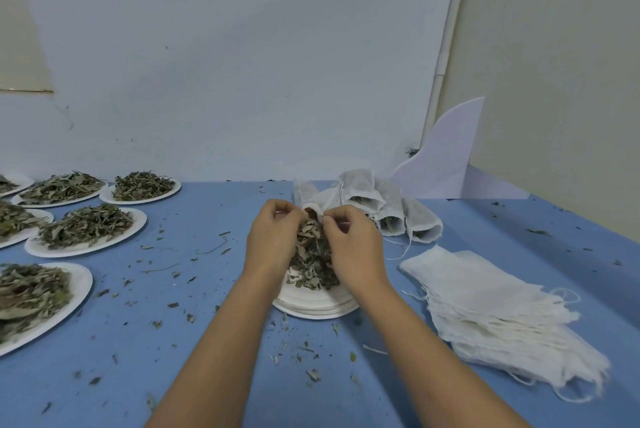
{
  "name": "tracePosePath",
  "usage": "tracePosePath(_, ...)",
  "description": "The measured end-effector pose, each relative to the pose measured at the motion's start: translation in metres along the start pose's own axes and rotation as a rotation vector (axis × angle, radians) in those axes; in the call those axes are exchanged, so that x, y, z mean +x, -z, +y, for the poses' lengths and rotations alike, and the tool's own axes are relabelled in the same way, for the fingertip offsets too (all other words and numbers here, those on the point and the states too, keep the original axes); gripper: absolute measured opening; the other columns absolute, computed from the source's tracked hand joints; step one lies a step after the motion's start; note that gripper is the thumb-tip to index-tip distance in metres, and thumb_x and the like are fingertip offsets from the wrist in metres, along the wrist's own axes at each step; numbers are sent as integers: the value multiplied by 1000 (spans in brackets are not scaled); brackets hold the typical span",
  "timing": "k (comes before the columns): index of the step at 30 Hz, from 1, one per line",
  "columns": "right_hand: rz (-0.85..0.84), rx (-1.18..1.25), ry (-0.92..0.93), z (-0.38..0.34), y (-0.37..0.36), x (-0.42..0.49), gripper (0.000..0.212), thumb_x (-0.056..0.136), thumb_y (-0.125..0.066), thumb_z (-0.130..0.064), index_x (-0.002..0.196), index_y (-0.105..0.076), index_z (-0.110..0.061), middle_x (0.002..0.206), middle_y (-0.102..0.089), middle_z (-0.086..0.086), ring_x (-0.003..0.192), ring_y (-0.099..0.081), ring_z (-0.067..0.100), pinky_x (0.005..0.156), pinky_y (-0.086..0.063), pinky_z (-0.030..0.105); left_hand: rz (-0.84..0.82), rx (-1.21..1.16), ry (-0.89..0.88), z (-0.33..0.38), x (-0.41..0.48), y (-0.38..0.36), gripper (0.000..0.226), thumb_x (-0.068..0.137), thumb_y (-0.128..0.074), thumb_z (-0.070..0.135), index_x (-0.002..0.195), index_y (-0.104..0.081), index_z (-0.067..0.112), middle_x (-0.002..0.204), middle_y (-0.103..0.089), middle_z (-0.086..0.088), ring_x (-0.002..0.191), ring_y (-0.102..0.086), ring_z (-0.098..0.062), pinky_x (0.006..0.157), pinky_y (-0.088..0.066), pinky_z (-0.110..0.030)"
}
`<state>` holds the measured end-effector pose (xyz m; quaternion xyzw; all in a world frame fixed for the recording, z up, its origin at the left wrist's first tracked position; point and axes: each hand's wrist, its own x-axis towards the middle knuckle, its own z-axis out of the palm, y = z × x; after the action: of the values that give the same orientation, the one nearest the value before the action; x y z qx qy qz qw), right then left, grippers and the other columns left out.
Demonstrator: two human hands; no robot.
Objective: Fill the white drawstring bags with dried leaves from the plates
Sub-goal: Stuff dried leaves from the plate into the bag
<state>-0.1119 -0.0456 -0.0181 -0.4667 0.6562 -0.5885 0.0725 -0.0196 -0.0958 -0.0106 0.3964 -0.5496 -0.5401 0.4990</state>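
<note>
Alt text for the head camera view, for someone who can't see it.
The left hand and right hand pinch a white drawstring bag over a plate of dried leaves. Behind lie filled bags, empty bags stacked at right, more leaf plates at left.

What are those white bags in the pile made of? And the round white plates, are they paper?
The piled white bags look like thin woven cloth, maybe cotton gauze: matte, wrinkly and slightly see-through, with frayed edges and string ties. The plates look like paper, though I can't be sure: flat matte white with thin rims, and the middle stack shows thin layers.
</note>
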Motion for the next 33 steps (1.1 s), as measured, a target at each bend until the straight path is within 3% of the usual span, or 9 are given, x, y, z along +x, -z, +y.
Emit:
tracePosePath(2,5,58,-78,3,3,5,7,91,-59,-17,89,-65,-16,85,-65,-5,82,-59,11,70,-43,19,-133,-87,54,3,-1,6,14,87,-54,5,84,-60,17,87,-61,-1,81,-59,-15,72,-52,-31)
tracePosePath(5,-2,173,-189,5,8,10,6,90,-62,-17,87,-68,-17,84,-67,-4,85,-62,16,82,-52,36,-262,-42,21,1,-5,14,21,84,-63,-2,93,-61,17,101,-65,0,85,-65,-12,75,-56,-25)
tracePosePath(9,-37,178,-233,5,6,9,10,89,-61,-15,82,-65,-21,90,-67,-1,92,-63,19,91,-51,45,-145,211,-159,-6,-8,17,29,71,-81,10,89,-64,24,99,-66,15,96,-60,4,83,-50,-24)
tracePosePath(12,-50,158,-205,5,3,7,9,90,-59,-15,84,-65,-19,89,-67,2,89,-64,21,86,-53,38,-41,315,-241,-9,-8,16,27,67,-85,19,82,-63,23,90,-64,16,91,-57,8,74,-45,-16)
tracePosePath(16,-92,-3,-46,-1,2,3,8,91,-58,-17,86,-64,-17,77,-60,-10,70,-54,0,59,-39,4,75,383,-298,-11,-7,13,25,72,-79,14,74,-56,23,80,-60,15,78,-55,3,60,-39,-7)
tracePosePath(20,-82,-198,119,-6,4,-3,9,92,-53,-17,89,-61,-15,89,-62,-5,83,-55,8,69,-40,15,155,384,-284,-10,-6,10,24,73,-71,9,70,-53,23,76,-59,11,70,-60,-13,53,-38,-9)
tracePosePath(23,-94,-245,138,-7,6,-5,8,91,-53,-19,87,-59,-16,92,-63,-4,89,-55,12,76,-44,29,201,411,-286,-8,-4,6,24,73,-66,5,69,-51,22,75,-57,11,64,-53,-7,52,-37,-8)
tracePosePath(28,-207,-166,91,-9,7,-4,20,88,-55,-21,69,-51,-23,73,-57,-11,68,-49,4,61,-37,15,279,453,-261,-9,5,-1,24,75,-56,-7,68,-50,15,71,-53,6,64,-47,-13,51,-35,-6)
tracePosePath(33,-231,-33,10,-6,9,3,13,88,-57,-21,76,-63,-18,75,-62,-11,72,-55,4,60,-39,9,323,528,-349,-5,9,-10,24,74,-46,-14,73,-50,9,81,-48,-2,67,-41,-15,53,-32,-15)
